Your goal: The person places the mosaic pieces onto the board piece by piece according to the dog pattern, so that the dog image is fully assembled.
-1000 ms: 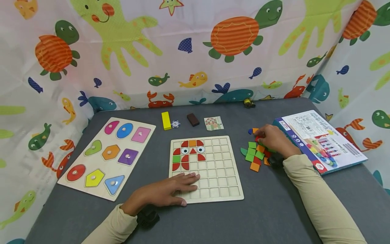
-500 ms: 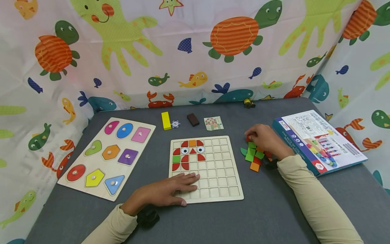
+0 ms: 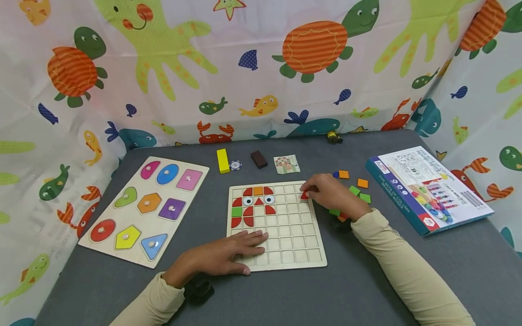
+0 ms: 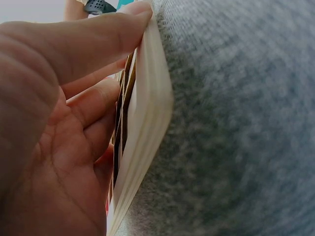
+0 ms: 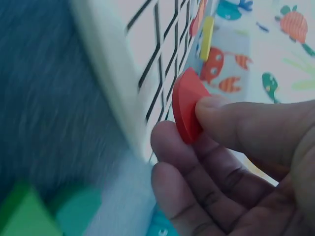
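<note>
A wooden grid board (image 3: 287, 233) lies on the grey table, its upper left cells filled with red, orange, green and eye-marked tiles. My left hand (image 3: 230, 253) rests on the board's lower left part, fingers spread and straight; in the left wrist view the thumb (image 4: 98, 42) lies at the board's edge. My right hand (image 3: 330, 192) is over the board's upper right corner. Between its thumb and fingers it pinches a red quarter-round tile (image 5: 188, 105). Loose tiles (image 3: 362, 183), orange, green and blue, lie right of the board, some hidden under the right hand and wrist.
A knob puzzle board (image 3: 143, 210) lies at left. Behind the grid board are a yellow block (image 3: 222, 160), a poker chip (image 3: 235, 165), a dark brown block (image 3: 258, 159) and a picture card (image 3: 287, 164). A flat box (image 3: 430, 190) lies at right.
My right hand has moved left from the loose tiles to the grid board's upper right corner, carrying the red tile. The left hand has stayed in place.
</note>
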Tool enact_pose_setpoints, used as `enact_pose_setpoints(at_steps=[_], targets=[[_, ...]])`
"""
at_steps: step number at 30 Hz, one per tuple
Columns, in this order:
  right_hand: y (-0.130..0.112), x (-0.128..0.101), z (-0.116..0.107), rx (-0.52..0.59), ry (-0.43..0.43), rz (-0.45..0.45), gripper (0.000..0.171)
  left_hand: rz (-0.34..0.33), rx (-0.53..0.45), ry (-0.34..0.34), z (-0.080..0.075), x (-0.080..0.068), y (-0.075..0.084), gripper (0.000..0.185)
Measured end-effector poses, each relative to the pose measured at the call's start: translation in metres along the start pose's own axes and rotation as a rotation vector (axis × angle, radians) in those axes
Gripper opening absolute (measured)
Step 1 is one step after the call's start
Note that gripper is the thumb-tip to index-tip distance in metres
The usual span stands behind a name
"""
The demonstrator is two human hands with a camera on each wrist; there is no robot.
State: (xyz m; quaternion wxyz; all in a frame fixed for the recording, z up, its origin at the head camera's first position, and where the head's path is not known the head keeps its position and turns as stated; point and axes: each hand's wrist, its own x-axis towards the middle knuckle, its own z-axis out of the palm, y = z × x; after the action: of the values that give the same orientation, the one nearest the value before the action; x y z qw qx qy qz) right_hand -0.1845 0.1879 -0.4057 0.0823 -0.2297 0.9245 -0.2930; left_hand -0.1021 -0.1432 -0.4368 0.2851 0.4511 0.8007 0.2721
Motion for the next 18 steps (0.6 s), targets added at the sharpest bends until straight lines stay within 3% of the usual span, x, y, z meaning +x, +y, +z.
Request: enact_pose_setpoints(at_steps=[18], targets=[[-0.047,0.017,0.032,0.011,-0.16,-0.151,0.014,0.018,0.01,0.004,0.0,0.001,-0.001,0.06]])
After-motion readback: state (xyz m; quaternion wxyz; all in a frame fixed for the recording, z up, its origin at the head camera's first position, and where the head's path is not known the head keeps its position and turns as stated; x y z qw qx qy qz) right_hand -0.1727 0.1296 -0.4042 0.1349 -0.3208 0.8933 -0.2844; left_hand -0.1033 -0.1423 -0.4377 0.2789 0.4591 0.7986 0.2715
